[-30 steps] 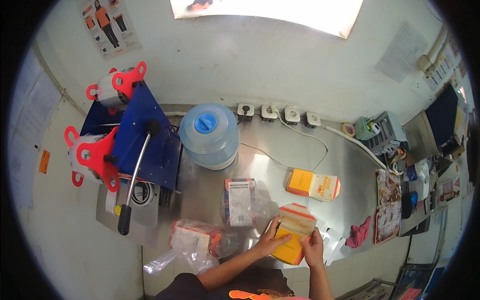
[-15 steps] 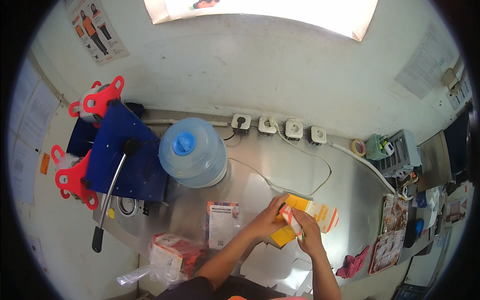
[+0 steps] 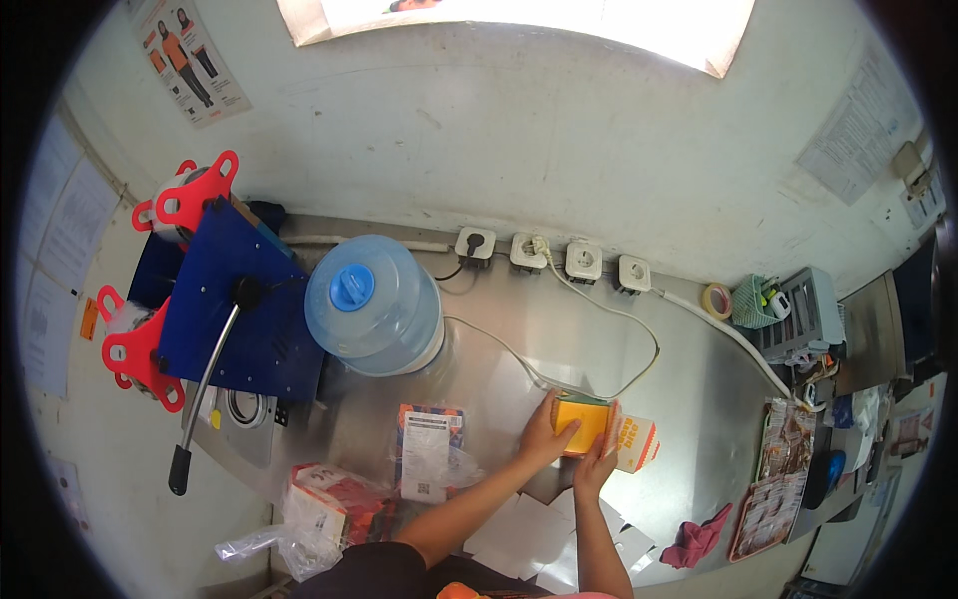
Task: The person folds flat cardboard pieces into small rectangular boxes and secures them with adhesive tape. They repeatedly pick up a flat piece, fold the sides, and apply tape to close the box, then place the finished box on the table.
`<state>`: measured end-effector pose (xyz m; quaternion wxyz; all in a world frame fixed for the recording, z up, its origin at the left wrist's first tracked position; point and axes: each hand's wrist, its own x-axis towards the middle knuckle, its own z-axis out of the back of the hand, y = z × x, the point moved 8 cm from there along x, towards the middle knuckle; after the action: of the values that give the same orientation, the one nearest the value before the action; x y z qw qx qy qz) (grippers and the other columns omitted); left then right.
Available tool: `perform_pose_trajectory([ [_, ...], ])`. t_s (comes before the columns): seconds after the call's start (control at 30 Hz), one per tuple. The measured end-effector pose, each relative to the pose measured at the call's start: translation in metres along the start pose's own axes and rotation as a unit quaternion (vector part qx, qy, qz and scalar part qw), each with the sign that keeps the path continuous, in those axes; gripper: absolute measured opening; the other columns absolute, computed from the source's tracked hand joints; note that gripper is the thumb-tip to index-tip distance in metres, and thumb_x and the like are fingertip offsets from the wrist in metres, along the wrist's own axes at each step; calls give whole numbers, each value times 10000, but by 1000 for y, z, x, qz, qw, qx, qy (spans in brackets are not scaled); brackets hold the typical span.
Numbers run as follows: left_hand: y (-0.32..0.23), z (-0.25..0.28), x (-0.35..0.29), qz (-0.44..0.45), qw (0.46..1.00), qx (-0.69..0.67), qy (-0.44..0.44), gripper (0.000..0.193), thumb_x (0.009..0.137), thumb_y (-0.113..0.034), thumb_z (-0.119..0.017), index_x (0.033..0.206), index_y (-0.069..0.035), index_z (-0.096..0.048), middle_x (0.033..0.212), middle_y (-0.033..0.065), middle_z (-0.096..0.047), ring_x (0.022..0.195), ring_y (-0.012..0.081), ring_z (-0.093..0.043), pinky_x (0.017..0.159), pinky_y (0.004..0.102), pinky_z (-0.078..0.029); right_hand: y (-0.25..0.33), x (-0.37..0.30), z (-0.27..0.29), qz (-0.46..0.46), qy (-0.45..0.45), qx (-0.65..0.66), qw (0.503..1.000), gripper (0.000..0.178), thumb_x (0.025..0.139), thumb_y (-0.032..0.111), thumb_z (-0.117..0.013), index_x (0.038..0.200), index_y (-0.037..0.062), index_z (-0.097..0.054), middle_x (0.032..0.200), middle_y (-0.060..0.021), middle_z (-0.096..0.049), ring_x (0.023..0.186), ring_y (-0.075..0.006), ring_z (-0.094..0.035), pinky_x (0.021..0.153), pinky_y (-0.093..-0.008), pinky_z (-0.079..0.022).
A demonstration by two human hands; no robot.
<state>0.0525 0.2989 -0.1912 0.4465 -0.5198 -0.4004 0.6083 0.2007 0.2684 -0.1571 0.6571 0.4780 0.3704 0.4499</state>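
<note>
Clock positions taken from mid-view: one blue machine [image 3: 215, 334] with red brackets [image 3: 140, 349] and a black-gripped lever [image 3: 208, 377], 9 o'clock; one large blue water bottle [image 3: 384, 334], just beside it, also 9; four white sockets [image 3: 584, 261], 12 toward 3; one roll of tape [image 3: 717, 300], one green basket [image 3: 750, 305] and one grey drawer unit [image 3: 813, 299], 3; one crumpled crimson cloth [image 3: 696, 539], on the surface [image 3: 689, 399], between 4 and 5; one plastic-wrapped red pack [image 3: 324, 504], 7; one wall poster [image 3: 190, 62], 10
</note>
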Motion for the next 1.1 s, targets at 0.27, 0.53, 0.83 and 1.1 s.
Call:
perform_pose_trajectory([
  [0.27,34,-24,14,-21,993,113,-18,839,902,-327,-695,1515,69,-282,1519,283,-390,1414,439,-374,1175,461,-314,-20,3,1,172,-28,-203,964,396,1089,224,-415,1352,-57,-509,1288,-283,-581,1131,-432,-577,1027,-452,-421],
  [0.53,19,-36,0,-73,973,204,-81,874,898,-357,-694,1532,46,-248,1564,282,-309,1473,419,-269,1197,513,-231,-83,18,7,61,28,-153,986,524,1083,307,-364,1485,-28,-388,1489,-231,-452,1360,-381,-434,1149,-437,-285],
  [0.83,24,-40,-1,-88,977,172,-88,842,949,-304,-655,1539,81,-194,1586,298,-252,1498,432,-208,1231,513,-162,-27,27,90,71,-242,-328,910,585,962,206,-584,1457,-47,-405,1524,-267,-400,1408,-417,-391,1147,-497,-322],
  [1.1,35,-38,4,-97,974,192,-70,849,969,-355,-612,1570,31,-154,1613,252,-235,1515,376,-210,1228,532,-158,-74,39,53,102,14,-501,859,550,1033,285,-394,1514,18,-372,1608,-235,-288,1471,-468,-258,1172,-595,-211],
])
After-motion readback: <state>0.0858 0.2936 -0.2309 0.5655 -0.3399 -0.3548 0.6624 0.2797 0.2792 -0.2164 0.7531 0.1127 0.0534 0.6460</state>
